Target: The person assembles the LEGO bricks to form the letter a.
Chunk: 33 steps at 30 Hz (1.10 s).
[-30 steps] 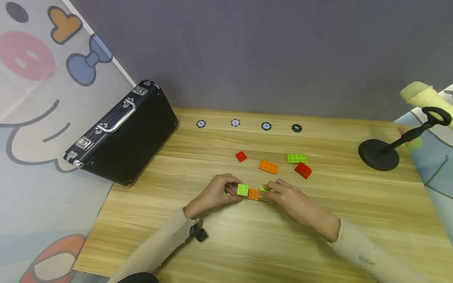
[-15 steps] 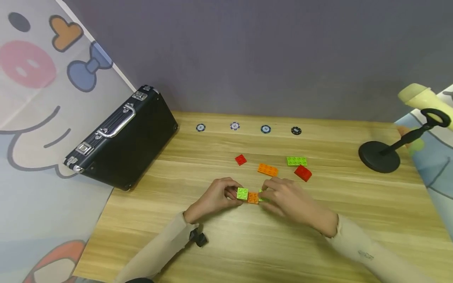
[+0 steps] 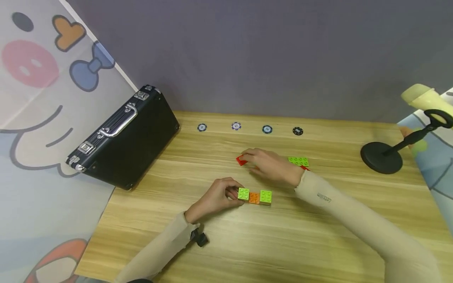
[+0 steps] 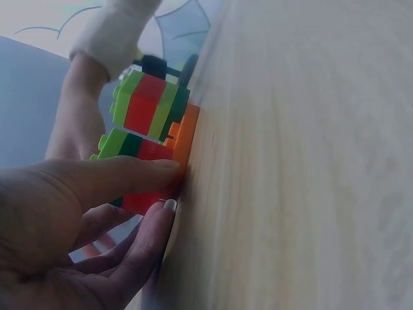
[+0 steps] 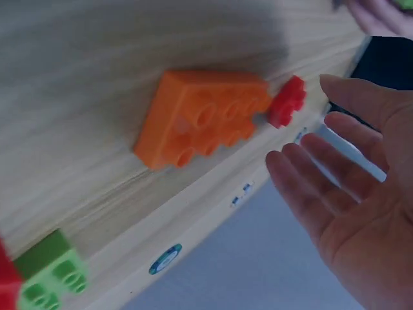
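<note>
My left hand (image 3: 219, 195) pinches the near end of a toy-block build low down, thumb on one side and fingers on the other. Its orange base brick (image 4: 186, 137) lies on the table, carrying two towers of green and red bricks: a left tower (image 3: 243, 193) by the hand and a right tower (image 3: 266, 196), with orange studs between. Farther back, my right hand (image 3: 270, 164) reaches to a small red brick (image 5: 287, 102); its fingers are spread beside the brick in the right wrist view. An orange brick (image 5: 200, 110) lies under that hand, hidden in the head view.
A long green brick (image 3: 299, 161) and a mostly hidden red brick (image 3: 304, 168) lie right of my right hand. Several poker chips (image 3: 267, 129) line the back. A black case (image 3: 131, 145) stands left, a black stand (image 3: 381, 158) right.
My right hand has let go of the right tower and moved back and left to the small red brick. The left hand stays at the build.
</note>
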### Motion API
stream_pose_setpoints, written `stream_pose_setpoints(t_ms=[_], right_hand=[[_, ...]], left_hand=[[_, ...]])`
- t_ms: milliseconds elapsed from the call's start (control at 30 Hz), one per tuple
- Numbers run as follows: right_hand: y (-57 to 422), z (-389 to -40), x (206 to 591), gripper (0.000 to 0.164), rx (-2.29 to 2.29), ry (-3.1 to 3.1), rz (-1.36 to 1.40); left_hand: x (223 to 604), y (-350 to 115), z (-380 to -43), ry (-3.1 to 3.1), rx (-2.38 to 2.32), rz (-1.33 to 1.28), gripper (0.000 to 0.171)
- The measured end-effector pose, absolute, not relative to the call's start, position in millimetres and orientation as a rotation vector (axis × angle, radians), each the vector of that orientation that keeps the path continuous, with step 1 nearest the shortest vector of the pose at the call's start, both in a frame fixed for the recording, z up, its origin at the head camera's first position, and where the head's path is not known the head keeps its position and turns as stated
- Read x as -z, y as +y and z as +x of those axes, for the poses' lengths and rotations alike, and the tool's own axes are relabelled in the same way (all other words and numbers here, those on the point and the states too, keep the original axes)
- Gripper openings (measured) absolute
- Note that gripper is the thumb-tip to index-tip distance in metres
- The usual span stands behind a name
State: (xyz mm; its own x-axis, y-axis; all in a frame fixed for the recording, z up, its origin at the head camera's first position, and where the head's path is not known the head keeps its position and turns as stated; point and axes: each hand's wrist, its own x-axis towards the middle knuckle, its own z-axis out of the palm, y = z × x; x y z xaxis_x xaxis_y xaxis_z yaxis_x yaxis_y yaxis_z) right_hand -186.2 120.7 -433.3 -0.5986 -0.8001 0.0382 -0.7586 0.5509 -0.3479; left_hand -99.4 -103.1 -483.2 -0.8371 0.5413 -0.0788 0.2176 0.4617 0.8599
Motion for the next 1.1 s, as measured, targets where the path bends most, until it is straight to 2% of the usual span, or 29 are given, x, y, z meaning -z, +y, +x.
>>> stream_pose_setpoints(t_ms=[200, 600, 833, 1100], right_hand=[[114, -197, 442, 0.034, 0.427, 2.569, -1.408], [116, -192, 450, 0.030, 0.298, 2.659, -1.408], [114, -188, 457, 0.019, 0.325, 2.669, -1.438], [118, -178, 445, 0.017, 0.366, 2.736, -1.516]], left_hand=[[482, -101, -102, 2.354, -1.326, 0.653, 0.037], [481, -103, -102, 2.351, -1.328, 0.633, 0.037], [483, -104, -99, 2.352, -1.324, 0.638, 0.035], [483, -105, -99, 2.364, -1.321, 0.646, 0.035]])
